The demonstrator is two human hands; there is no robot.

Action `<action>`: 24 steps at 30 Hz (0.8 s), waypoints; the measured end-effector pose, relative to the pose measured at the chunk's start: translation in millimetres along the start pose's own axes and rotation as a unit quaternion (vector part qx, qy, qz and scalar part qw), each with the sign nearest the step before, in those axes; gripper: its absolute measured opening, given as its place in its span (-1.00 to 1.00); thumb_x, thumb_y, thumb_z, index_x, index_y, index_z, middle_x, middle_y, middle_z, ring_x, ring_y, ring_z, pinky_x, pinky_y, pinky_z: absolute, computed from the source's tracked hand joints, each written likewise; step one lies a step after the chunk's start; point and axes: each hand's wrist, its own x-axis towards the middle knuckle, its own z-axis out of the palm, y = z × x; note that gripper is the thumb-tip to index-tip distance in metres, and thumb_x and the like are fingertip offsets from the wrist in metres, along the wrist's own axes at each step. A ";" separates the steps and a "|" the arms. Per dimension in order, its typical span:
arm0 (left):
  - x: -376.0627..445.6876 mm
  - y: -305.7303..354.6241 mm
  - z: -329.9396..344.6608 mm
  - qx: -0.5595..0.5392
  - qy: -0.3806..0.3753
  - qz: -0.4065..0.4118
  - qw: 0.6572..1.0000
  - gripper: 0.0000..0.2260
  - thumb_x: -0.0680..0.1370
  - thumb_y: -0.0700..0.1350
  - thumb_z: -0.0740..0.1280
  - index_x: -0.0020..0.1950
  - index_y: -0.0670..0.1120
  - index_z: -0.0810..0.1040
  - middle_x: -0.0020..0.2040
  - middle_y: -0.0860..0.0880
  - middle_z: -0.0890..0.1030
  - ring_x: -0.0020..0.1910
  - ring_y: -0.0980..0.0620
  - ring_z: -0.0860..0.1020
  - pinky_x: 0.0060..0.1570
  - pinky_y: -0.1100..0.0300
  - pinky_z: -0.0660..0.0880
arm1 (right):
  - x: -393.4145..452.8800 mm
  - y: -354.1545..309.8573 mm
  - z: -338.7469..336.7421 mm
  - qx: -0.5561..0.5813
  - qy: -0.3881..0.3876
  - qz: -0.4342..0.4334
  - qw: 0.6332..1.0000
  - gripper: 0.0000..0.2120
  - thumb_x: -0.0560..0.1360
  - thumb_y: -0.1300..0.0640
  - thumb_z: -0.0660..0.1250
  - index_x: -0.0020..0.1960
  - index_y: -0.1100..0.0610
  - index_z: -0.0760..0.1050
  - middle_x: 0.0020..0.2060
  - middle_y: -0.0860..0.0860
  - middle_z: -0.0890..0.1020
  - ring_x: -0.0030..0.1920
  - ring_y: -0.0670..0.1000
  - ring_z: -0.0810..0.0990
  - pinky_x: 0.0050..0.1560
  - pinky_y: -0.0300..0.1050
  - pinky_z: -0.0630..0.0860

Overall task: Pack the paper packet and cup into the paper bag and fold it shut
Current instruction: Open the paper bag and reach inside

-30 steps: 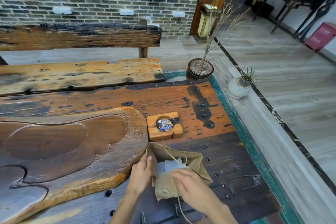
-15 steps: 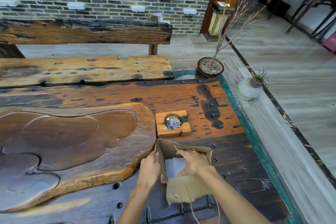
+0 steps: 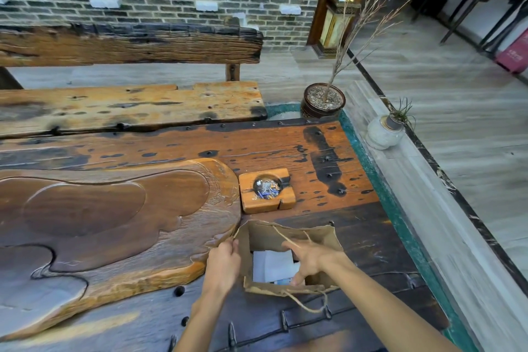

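A brown paper bag [image 3: 264,238] with twine handles stands with its mouth wide on the dark wooden table [image 3: 357,240], near the front edge. Inside it I see a white paper packet [image 3: 271,264] and a sliver of something bluish under it; the cup is not clearly visible. My left hand [image 3: 224,264] pinches the bag's left rim and holds it apart. My right hand [image 3: 310,258] reaches over the bag's mouth with fingers spread, its thumb dipping inside near the right wall. It holds nothing that I can see.
A square wooden ashtray [image 3: 267,190] sits just behind the bag. A large carved wooden tea tray [image 3: 108,220] fills the table's left. A potted dry twig [image 3: 323,100] and a small white vase [image 3: 384,133] stand at the far right, beside the table's green edge.
The bag's near flap, which was folded down, is now raised and the mouth is spread wide. My right hand moved from the flap to over the opening. The camera shifted slightly.
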 end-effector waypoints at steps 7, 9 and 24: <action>-4.4 -1.3 2.3 -0.005 -0.010 0.001 1.000 -0.67 0.66 -0.10 0.13 -0.31 -0.07 0.40 -0.39 -0.01 0.48 -0.30 -0.07 0.49 -0.27 0.10 0.28 | 1.9 0.8 7.4 -0.068 -0.069 -0.014 0.995 0.15 0.36 -0.03 0.54 0.55 -0.21 -0.31 0.57 -0.05 -0.32 0.58 0.18 -0.22 0.54 0.20 0.00; -5.1 -2.1 3.5 -0.007 -0.010 0.006 1.000 -0.67 0.66 -0.10 0.13 -0.29 -0.09 0.44 -0.41 0.00 0.49 -0.33 -0.06 0.49 -0.30 0.09 0.28 | 3.2 -1.1 5.7 -0.079 -0.074 -0.015 0.994 0.15 0.36 -0.04 0.53 0.54 -0.23 -0.33 0.57 -0.04 -0.31 0.58 0.19 -0.26 0.51 0.31 -0.03; -8.2 -5.4 10.7 0.015 -0.025 0.044 0.999 -0.75 0.66 -0.08 0.13 -0.10 -0.11 0.54 -0.35 -0.07 0.63 -0.34 -0.01 0.57 -0.20 0.04 0.48 | 6.8 -40.0 6.7 -0.024 -0.020 -0.004 1.000 -0.51 0.50 0.35 0.26 0.42 0.23 0.37 0.33 0.21 0.50 0.26 0.22 0.54 0.20 0.02 0.53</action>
